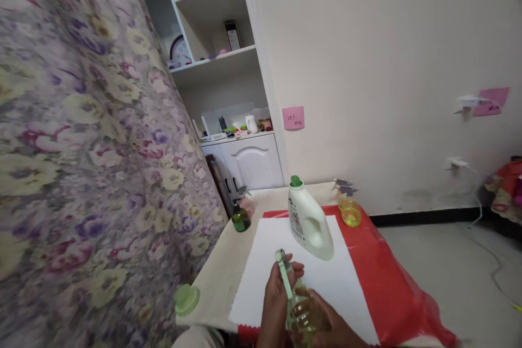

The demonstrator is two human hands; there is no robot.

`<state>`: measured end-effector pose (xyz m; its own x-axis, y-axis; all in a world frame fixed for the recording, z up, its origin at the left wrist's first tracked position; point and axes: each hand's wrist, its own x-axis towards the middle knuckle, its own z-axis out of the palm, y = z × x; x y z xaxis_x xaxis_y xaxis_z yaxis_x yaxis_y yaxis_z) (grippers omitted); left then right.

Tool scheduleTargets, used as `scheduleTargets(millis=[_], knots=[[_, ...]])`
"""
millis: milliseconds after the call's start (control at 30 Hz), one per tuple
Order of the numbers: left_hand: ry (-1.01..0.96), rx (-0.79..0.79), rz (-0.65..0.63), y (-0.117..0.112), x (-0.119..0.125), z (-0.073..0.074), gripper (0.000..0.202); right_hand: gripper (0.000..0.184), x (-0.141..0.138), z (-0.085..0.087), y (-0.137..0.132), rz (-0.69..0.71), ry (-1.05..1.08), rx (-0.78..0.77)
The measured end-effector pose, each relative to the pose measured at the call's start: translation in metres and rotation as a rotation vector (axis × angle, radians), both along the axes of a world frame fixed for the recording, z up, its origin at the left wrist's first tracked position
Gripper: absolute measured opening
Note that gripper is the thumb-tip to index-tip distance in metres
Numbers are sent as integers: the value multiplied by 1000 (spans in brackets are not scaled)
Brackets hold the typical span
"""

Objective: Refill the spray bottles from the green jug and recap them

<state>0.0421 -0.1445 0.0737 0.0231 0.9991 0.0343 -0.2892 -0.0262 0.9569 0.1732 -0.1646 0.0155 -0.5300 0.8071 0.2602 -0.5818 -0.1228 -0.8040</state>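
Observation:
A clear spray bottle (300,310) with a pale green spray head (284,272) is held upright, slightly tilted, at the front of the table. My left hand (278,285) closes round the spray head and the neck, some fingers hidden behind it. Lower down, my right hand (332,321) wraps the side of the bottle's body. Just beyond stands a large white detergent jug (310,223) with a handle, its neck uncapped and showing a green inner spout. A light green cap (186,299) lies at the table's left corner.
White paper (255,261) and a red sheet (377,261) cover the table. At the back left are a dark green pump bottle (240,219) and a pinkish bottle (247,205). Spray bottles with yellow liquid (350,212) stand back right. A floral curtain (93,174) hangs close on the left.

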Motion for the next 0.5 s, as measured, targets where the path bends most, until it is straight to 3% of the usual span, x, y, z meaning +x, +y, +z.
scheduleTargets(millis=[133, 267, 367, 500], knots=[[-200, 31, -163, -4, -7, -1, 41, 82, 5, 7, -2, 114, 36, 4], [-307, -15, -64, -5, 0, -2, 32, 82, 4, 2, -1, 96, 58, 4], [-280, -42, 51, -7, 7, 2, 35, 83, 1, -4, 1, 57, 72, -5], [-205, -16, -23, -13, 4, 8, 34, 85, 1, -3, -2, 114, 98, -26]])
